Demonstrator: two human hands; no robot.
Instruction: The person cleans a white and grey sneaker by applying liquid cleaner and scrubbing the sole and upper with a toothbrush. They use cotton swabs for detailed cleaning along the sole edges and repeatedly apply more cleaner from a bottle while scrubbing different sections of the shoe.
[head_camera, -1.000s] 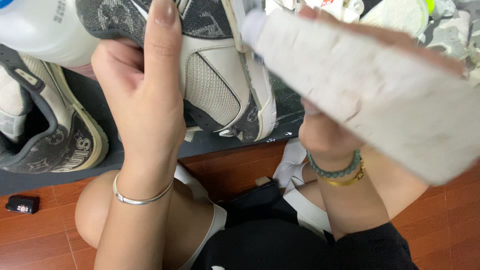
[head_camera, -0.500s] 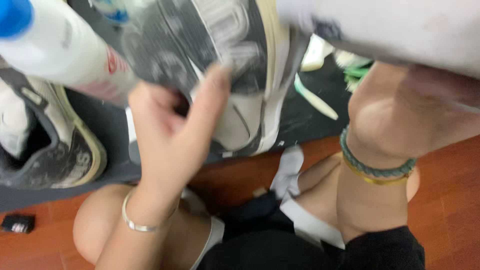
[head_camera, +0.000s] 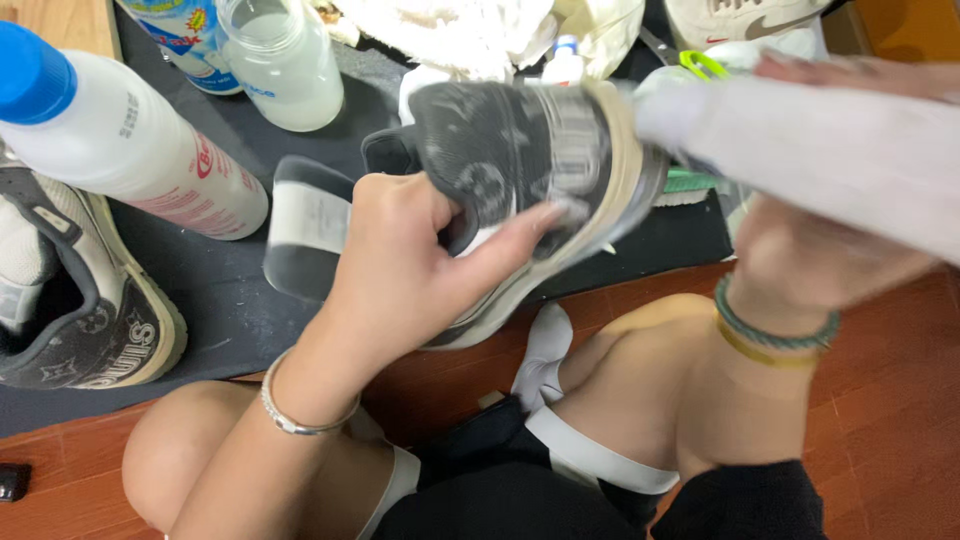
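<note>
The grey sneaker (head_camera: 520, 190) is held up over the dark mat (head_camera: 230, 310), the left hand (head_camera: 400, 270) clasping its heel and side; the right hand (head_camera: 800, 260), at its toe, grips a white cloth (head_camera: 830, 160); a white blue-capped bottle (head_camera: 120, 140) lies left.

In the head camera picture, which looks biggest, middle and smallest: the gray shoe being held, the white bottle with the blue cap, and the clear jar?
1. gray shoe, held in the left hand.
2. white bottle with the blue cap; it is cut off by the edge and near the camera, so this rank is unsure.
3. clear jar, smallest.
</note>
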